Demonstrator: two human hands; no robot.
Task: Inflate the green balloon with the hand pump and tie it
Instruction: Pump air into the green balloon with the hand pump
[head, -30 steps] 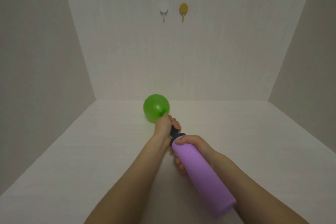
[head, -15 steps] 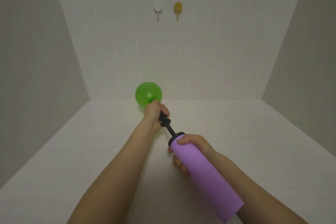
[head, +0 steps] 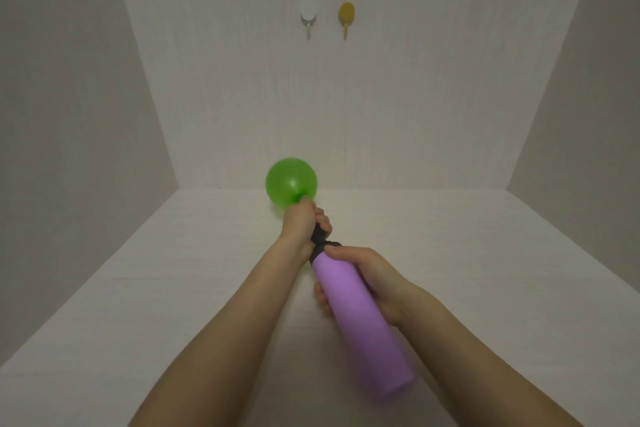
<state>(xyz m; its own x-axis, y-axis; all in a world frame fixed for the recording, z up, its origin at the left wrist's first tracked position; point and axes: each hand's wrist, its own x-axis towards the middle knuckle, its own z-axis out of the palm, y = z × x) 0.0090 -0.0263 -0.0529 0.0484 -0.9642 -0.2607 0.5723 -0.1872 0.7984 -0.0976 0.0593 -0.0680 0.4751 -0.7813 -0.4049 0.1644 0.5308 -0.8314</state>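
Inflation step underway. Left hand (head: 300, 222) fingers pinched the green balloon (head: 291, 183) neck onto the nozzle, above the tabletop (head: 173, 270). Right hand (head: 369, 282) fingers wrapped the pump (head: 360, 319) barrel, closed up to the nozzle. Balloon small; next: draw the barrel back, keep the neck pinched.

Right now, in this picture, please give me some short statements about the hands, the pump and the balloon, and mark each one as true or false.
1. The left hand holds the green balloon at its neck. True.
2. The right hand grips the purple pump. True.
3. The balloon is already tied and lies on the table. False: it sits on the pump's black nozzle, held up.
4. Three hooks hang on the back wall. False: two, a white hook and a yellow hook.
5. The pump is blue. False: it is purple.
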